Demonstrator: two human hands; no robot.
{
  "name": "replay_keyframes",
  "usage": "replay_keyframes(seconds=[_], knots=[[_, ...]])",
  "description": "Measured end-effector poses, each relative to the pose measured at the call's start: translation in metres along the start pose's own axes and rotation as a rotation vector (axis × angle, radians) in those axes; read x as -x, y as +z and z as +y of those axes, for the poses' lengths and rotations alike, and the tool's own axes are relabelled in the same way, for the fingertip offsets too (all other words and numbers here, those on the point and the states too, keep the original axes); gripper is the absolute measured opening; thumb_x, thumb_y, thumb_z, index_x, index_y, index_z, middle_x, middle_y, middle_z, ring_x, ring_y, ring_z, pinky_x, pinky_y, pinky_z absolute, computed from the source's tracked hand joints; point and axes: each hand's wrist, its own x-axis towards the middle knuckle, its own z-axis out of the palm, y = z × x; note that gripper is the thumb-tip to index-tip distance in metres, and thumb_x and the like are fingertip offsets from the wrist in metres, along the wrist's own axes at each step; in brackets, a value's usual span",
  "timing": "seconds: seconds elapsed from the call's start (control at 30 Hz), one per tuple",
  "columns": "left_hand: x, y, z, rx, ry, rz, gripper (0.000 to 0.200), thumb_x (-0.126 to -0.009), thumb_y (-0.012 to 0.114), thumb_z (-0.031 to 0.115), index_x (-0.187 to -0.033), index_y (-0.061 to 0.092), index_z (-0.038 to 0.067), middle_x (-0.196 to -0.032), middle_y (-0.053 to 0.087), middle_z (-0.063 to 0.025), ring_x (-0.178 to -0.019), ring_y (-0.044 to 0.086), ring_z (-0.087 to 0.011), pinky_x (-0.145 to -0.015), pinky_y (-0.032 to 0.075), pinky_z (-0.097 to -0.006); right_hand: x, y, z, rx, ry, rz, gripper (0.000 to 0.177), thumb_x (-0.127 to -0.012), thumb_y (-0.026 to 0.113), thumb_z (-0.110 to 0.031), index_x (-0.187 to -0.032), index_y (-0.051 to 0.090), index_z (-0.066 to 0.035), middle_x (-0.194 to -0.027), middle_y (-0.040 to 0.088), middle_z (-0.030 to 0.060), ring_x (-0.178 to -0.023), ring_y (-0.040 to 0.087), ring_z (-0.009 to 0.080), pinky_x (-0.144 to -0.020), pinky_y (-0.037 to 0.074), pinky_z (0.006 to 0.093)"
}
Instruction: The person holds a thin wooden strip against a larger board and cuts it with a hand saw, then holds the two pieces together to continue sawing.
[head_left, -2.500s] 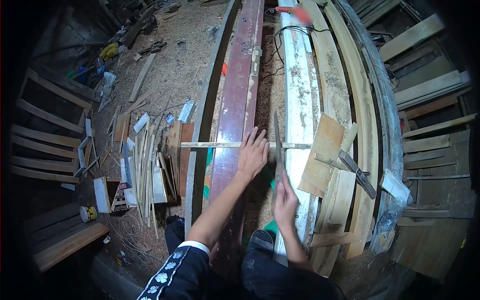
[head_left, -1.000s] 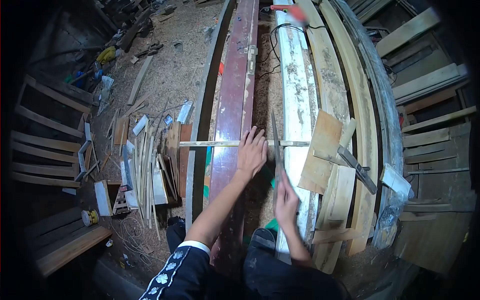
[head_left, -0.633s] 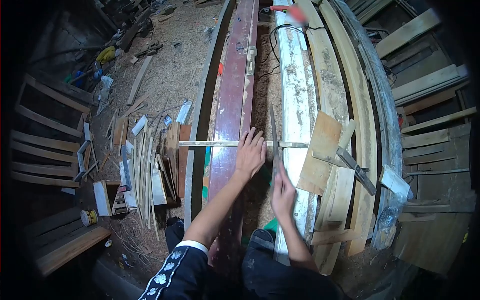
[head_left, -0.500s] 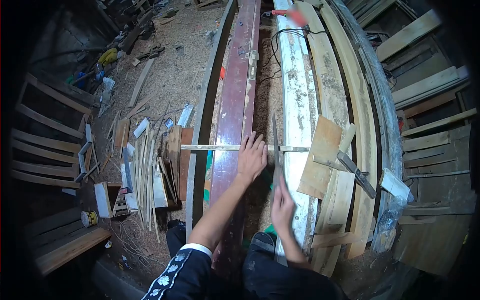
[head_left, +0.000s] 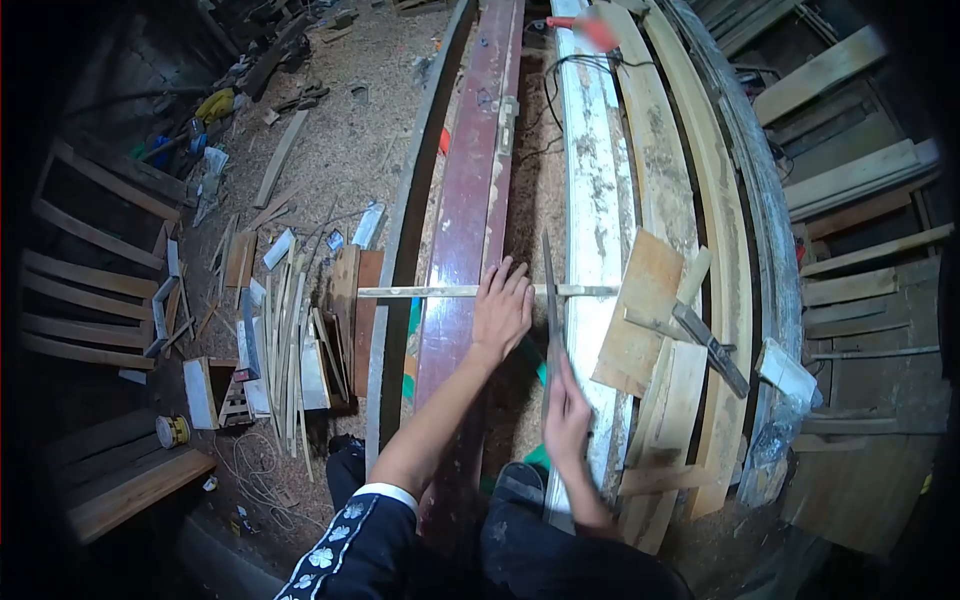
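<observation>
A thin pale wooden strip (head_left: 420,292) lies crosswise over a long dark red beam (head_left: 470,190) and a white painted beam (head_left: 592,200). My left hand (head_left: 502,308) lies flat with fingers spread, pressing the strip down onto the red beam. My right hand (head_left: 566,412) grips the handle of a hand saw (head_left: 549,290), whose narrow blade stands on edge and crosses the strip just right of my left fingers.
Plywood offcuts (head_left: 640,310) and a dark square tool (head_left: 712,348) lie right of the saw. Curved planks (head_left: 720,200) run along the right. Wood scraps (head_left: 290,340) stand in sawdust at left. A black cable (head_left: 550,90) loops between the beams far ahead.
The saw slides back and forth along its length over the strip, with my right hand shifting a little each time. My left hand stays pressed on the strip.
</observation>
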Motion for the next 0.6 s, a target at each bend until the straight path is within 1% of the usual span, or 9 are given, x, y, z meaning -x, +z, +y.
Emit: replay_keyframes(seconds=[0.07,0.17,0.23,0.3,0.37,0.43,0.5,0.53,0.6], knots=[[-0.003,-0.003,-0.002,0.002,0.023,0.014,0.036,-0.109,0.044,0.027,-0.118,0.070,0.004,-0.145,0.062,-0.0074,-0.147,0.044,-0.0274,-0.126,0.026,-0.0457,-0.043,0.006,0.002,-0.038,-0.002,-0.018,0.050,-0.111,0.049,-0.025,-0.147,0.051,0.009,-0.147,0.059,0.0256,-0.138,0.056,0.0282,-0.116,0.039,0.0353],[-0.003,-0.001,-0.003,-0.013,0.011,0.016,0.036,-0.109,0.044,0.028,-0.118,0.070,0.004,-0.145,0.062,-0.0079,-0.148,0.043,-0.0273,-0.127,0.024,-0.0453,-0.022,0.002,0.002,-0.012,0.062,-0.015,0.049,-0.111,0.049,-0.024,-0.147,0.051,0.009,-0.147,0.059,0.0251,-0.139,0.055,0.0284,-0.118,0.038,0.0364],[-0.006,0.000,-0.004,-0.029,0.016,0.016,0.036,-0.109,0.044,0.028,-0.118,0.069,0.004,-0.145,0.062,-0.0083,-0.148,0.043,-0.0273,-0.127,0.024,-0.0447,0.009,-0.002,0.004,-0.028,-0.058,0.001,0.047,-0.111,0.046,-0.020,-0.149,0.051,0.007,-0.146,0.060,0.0237,-0.141,0.053,0.0276,-0.120,0.035,0.0389],[0.000,0.002,-0.001,-0.020,0.013,0.030,0.035,-0.109,0.045,0.027,-0.118,0.069,0.004,-0.145,0.062,-0.0084,-0.148,0.042,-0.0273,-0.127,0.024,-0.0444,0.004,-0.007,0.004,-0.026,-0.025,-0.004,0.047,-0.111,0.047,-0.022,-0.149,0.051,0.006,-0.146,0.061,0.0230,-0.139,0.055,0.0267,-0.118,0.037,0.0371],[0.000,-0.001,-0.001,-0.010,0.018,0.002,0.035,-0.109,0.045,0.027,-0.120,0.069,0.004,-0.146,0.061,-0.0082,-0.148,0.041,-0.0272,-0.127,0.024,-0.0444,-0.034,-0.004,0.000,0.005,0.049,-0.037,0.047,-0.111,0.048,-0.023,-0.149,0.052,0.005,-0.146,0.061,0.0225,-0.136,0.057,0.0255,-0.115,0.040,0.0353],[-0.001,-0.001,-0.004,-0.039,0.052,0.025,0.035,-0.109,0.045,0.027,-0.123,0.069,0.005,-0.146,0.061,-0.0079,-0.149,0.041,-0.0272,-0.127,0.024,-0.0444,-0.051,0.002,0.000,-0.006,0.031,-0.035,0.047,-0.111,0.049,-0.024,-0.149,0.052,0.004,-0.145,0.061,0.0225,-0.134,0.059,0.0238,-0.113,0.042,0.0339],[-0.002,-0.002,-0.004,-0.037,0.050,0.048,0.036,-0.109,0.045,0.027,-0.125,0.069,0.005,-0.146,0.061,-0.0082,-0.149,0.041,-0.0271,-0.127,0.024,-0.0446,-0.040,0.004,0.003,0.021,-0.007,-0.020,0.047,-0.111,0.048,-0.023,-0.148,0.052,0.006,-0.145,0.061,0.0229,-0.135,0.057,0.0247,-0.115,0.040,0.0350],[0.001,-0.001,-0.004,-0.034,0.045,0.029,0.037,-0.108,0.045,0.027,-0.126,0.069,0.005,-0.146,0.061,-0.0084,-0.149,0.041,-0.0270,-0.127,0.024,-0.0446,-0.024,0.007,0.012,-0.093,-0.042,0.026,0.048,-0.111,0.047,-0.022,-0.147,0.051,0.009,-0.145,0.061,0.0236,-0.138,0.055,0.0268,-0.117,0.038,0.0363],[0.003,-0.001,-0.003,-0.022,0.030,-0.028,0.037,-0.108,0.046,0.027,-0.129,0.067,0.006,-0.148,0.059,-0.0088,-0.149,0.040,-0.0266,-0.127,0.024,-0.0442,-0.009,0.002,0.010,-0.106,-0.017,0.025,0.047,-0.111,0.047,-0.020,-0.147,0.051,0.011,-0.146,0.060,0.0243,-0.140,0.053,0.0280,-0.118,0.037,0.0368]])
